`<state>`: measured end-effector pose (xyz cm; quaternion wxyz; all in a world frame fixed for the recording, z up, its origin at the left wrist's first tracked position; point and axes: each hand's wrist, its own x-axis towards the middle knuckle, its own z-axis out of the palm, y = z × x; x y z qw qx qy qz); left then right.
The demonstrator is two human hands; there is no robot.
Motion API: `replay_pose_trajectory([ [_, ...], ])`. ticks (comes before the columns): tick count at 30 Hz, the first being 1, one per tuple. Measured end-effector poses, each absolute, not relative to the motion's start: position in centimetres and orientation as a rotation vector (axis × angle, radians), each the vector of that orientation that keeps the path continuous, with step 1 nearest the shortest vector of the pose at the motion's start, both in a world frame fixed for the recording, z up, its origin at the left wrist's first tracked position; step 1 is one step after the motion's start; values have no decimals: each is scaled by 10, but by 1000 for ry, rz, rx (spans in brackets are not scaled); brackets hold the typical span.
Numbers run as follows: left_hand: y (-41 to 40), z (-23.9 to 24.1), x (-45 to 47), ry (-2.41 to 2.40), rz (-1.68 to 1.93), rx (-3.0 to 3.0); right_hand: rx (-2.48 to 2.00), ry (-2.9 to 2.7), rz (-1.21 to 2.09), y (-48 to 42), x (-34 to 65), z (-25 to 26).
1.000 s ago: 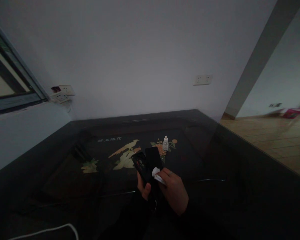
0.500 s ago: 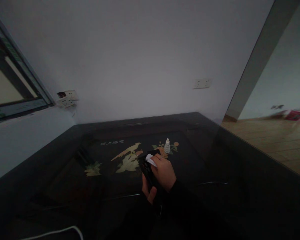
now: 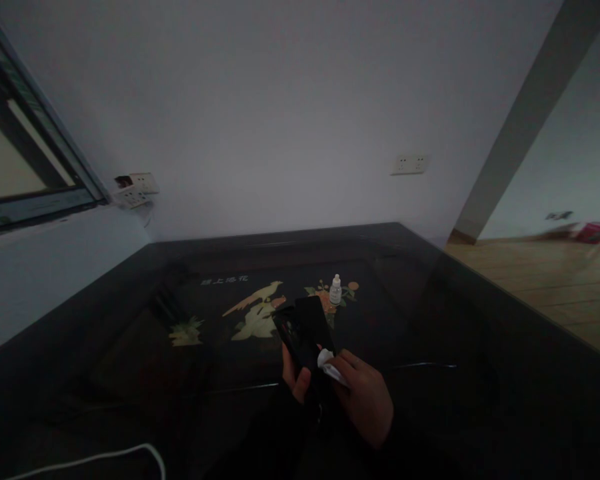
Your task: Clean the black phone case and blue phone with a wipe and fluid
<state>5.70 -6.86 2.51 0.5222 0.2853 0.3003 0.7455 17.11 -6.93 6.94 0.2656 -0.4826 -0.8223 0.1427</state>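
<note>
My left hand (image 3: 295, 379) is closed around the lower left side of a black phone (image 3: 291, 333), held tilted above the dark table. A second flat black panel (image 3: 314, 320), which looks like an opened case cover, spreads out to the phone's right. Pinched in my right hand (image 3: 367, 397) is a crumpled white tissue (image 3: 333, 368). It sits by the lower right part of the black panel; whether it touches is hard to see in the dimness. Beyond the phone, a small white dropper bottle (image 3: 335, 293) stands upright on the tabletop.
The glossy black table (image 3: 420, 320) carries an inlaid bird picture (image 3: 257, 307) and reaches to a pale wall. A white cable (image 3: 105, 456) lies at the front left. Wall sockets (image 3: 410, 165) sit above the back edge. A window (image 3: 25, 147) is at left.
My right hand has moved down and to the right with the tissue, off the phone's upper part. The black panel beside the phone shows more fully. My left hand keeps its hold.
</note>
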Motion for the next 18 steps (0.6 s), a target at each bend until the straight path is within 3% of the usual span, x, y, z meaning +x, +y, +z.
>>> replay_pose_trajectory([
  [9,-65,14,62,782,1988,821,-1228,-2178,189,-23,145,93],
  [18,-63,17,58,703,1903,809,-1162,-2075,180,-6,145,90],
])
